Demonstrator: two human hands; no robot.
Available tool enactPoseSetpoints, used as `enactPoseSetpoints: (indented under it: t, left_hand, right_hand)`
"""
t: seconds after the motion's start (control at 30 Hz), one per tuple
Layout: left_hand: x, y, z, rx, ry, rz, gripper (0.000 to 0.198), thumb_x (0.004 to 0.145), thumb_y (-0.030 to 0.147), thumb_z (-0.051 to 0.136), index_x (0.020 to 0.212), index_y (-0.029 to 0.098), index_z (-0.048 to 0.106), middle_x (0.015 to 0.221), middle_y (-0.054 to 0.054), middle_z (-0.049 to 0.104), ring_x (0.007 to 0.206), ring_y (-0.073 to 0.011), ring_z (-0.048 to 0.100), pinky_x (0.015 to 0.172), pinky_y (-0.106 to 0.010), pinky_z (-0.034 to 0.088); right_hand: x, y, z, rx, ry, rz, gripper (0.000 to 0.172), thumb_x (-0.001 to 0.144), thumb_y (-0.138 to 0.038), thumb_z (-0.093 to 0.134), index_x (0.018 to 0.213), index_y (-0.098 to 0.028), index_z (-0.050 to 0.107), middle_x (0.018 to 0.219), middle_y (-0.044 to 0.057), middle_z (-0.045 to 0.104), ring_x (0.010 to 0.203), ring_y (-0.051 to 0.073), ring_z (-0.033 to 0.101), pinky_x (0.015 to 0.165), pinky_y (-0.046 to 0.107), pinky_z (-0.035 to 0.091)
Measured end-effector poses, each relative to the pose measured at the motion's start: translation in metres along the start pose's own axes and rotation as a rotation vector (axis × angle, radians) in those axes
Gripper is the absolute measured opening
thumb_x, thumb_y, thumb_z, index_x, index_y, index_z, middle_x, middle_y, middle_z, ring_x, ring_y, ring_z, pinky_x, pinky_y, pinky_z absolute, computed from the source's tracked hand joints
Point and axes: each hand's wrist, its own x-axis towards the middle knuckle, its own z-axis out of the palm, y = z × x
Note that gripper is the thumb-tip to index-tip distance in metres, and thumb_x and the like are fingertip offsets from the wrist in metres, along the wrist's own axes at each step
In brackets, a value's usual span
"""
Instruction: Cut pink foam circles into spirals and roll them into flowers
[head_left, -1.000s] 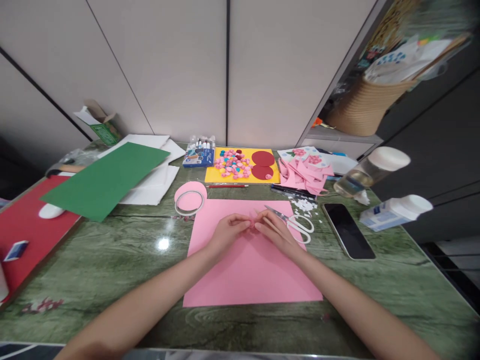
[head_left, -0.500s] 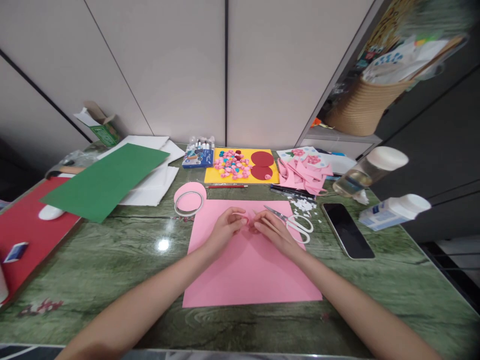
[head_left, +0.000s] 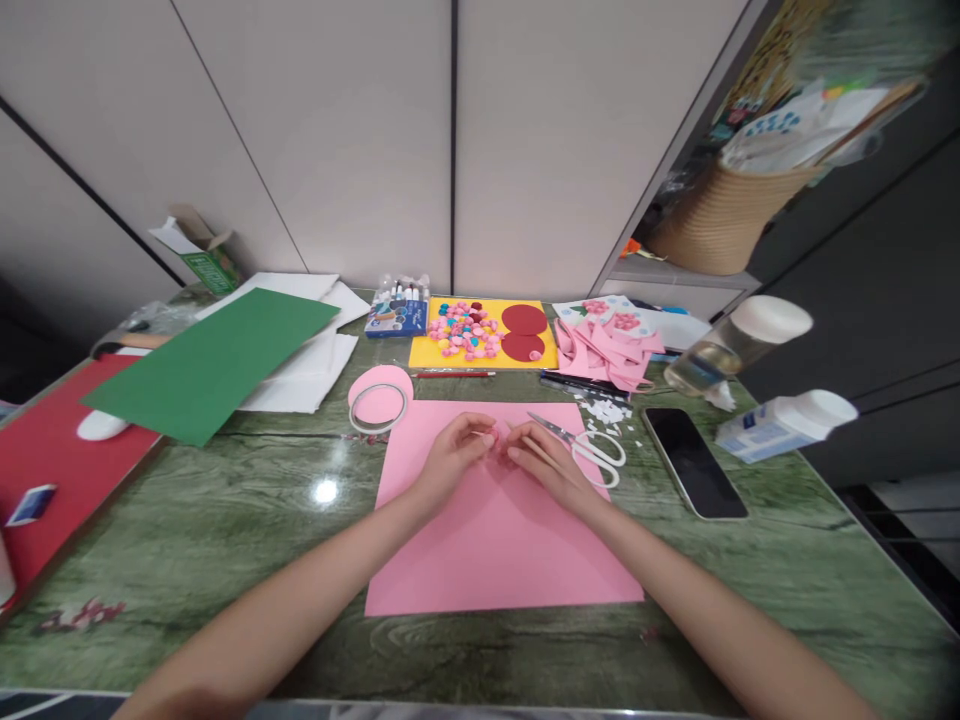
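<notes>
Over the upper part of a pink paper sheet (head_left: pixel 495 550), my left hand (head_left: pixel 454 458) pinches a small pink piece of paper (head_left: pixel 499 437). My right hand (head_left: pixel 551 465) meets it from the other side, its fingertips closed at the same piece. The fingers cover much of that piece, so its exact shape is unclear. White-handled scissors (head_left: pixel 598 458) lie beside my right hand, partly on the sheet. Left of the sheet's top corner, a tape roll (head_left: pixel 352 420) rests against a round pink paper (head_left: pixel 380 377).
Behind the sheet, a yellow card (head_left: pixel 427 352) carries several small coloured paper balls (head_left: pixel 466 330) and dark red circles (head_left: pixel 523 318). Pink scraps (head_left: pixel 607 352) lie to their right. A phone (head_left: pixel 695 463), bottle (head_left: pixel 784 425) and jar (head_left: pixel 701 362) stand or lie right; green paper (head_left: pixel 214 360) lies left.
Both hands stay over the pink sheet, with only slight finger shifts around the small pink piece. The other things on the table keep their places.
</notes>
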Motion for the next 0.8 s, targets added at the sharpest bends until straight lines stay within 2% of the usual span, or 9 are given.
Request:
enactPoseSetpoints:
  t: [0.13,0.2,0.37,0.6,0.8]
  left_hand:
    - [0.002,-0.003,0.003,-0.169,-0.056,-0.030,0.020,0.069,0.029,0.068,0.083,0.017,0.059,0.084,-0.003,0.062,0.078,-0.0130,0.057,0.076,-0.028,0.042]
    - [0.003,-0.004,0.003,-0.208,-0.038,-0.048,0.021,0.067,0.029,0.070,0.082,0.017,0.060,0.081,-0.001,0.062,0.077,-0.0123,0.057,0.078,-0.029,0.042]
    - [0.004,-0.005,0.001,-0.197,0.020,-0.091,0.026,0.065,0.029,0.072,0.085,0.018,0.060,0.079,0.001,0.058,0.072,-0.0090,0.054,0.068,-0.022,0.040]
    - [0.003,0.000,0.000,-0.123,-0.025,-0.077,0.030,0.067,0.027,0.070,0.093,0.020,0.056,0.075,0.002,0.059,0.061,-0.0056,0.048,0.055,-0.018,0.031]
    - [0.000,0.007,0.002,-0.169,-0.030,-0.060,0.033,0.065,0.025,0.072,0.091,0.021,0.052,0.075,0.001,0.061,0.067,-0.0080,0.052,0.059,-0.020,0.033]
  right_hand:
    - [0.000,0.001,0.000,-0.008,-0.010,0.002,0.017,0.083,-0.038,0.050,0.090,-0.022,0.050,0.089,0.002,0.059,0.084,0.017,0.055,0.078,0.031,0.043]
    - [0.000,0.001,-0.001,-0.007,-0.010,0.005,0.017,0.083,-0.038,0.050,0.090,-0.022,0.049,0.089,0.001,0.058,0.084,0.016,0.055,0.077,0.031,0.043]
    - [0.000,0.002,-0.001,0.012,-0.010,0.003,0.014,0.083,-0.034,0.051,0.090,-0.022,0.049,0.085,0.000,0.056,0.080,0.015,0.055,0.075,0.029,0.043]
    - [0.000,0.003,-0.002,-0.017,-0.012,0.005,0.015,0.084,-0.035,0.050,0.090,-0.022,0.050,0.087,0.001,0.057,0.084,0.016,0.055,0.077,0.031,0.043]
    - [0.000,0.005,-0.002,-0.007,-0.014,0.001,0.014,0.084,-0.033,0.050,0.092,-0.021,0.051,0.090,0.002,0.058,0.086,0.017,0.056,0.078,0.031,0.043]
